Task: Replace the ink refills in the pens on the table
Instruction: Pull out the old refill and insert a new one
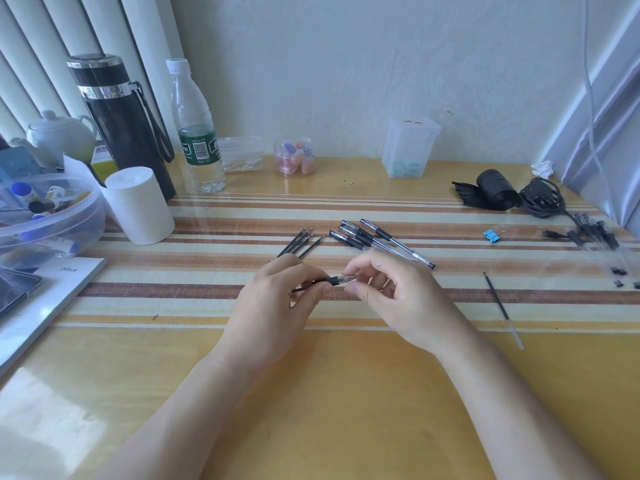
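Note:
My left hand grips a black-gripped pen above the striped mat, fingers curled round its barrel. My right hand pinches the pen's clear tip end from the right. Just behind my hands lie several black refills in a fan, and to their right several clear pens with black caps. One thin refill lies alone to the right, pointing away from me.
A white paper roll, a black flask, a water bottle and a clear bowl crowd the left. A blue binder clip, black cables and more pen parts lie right. A booklet sits front left.

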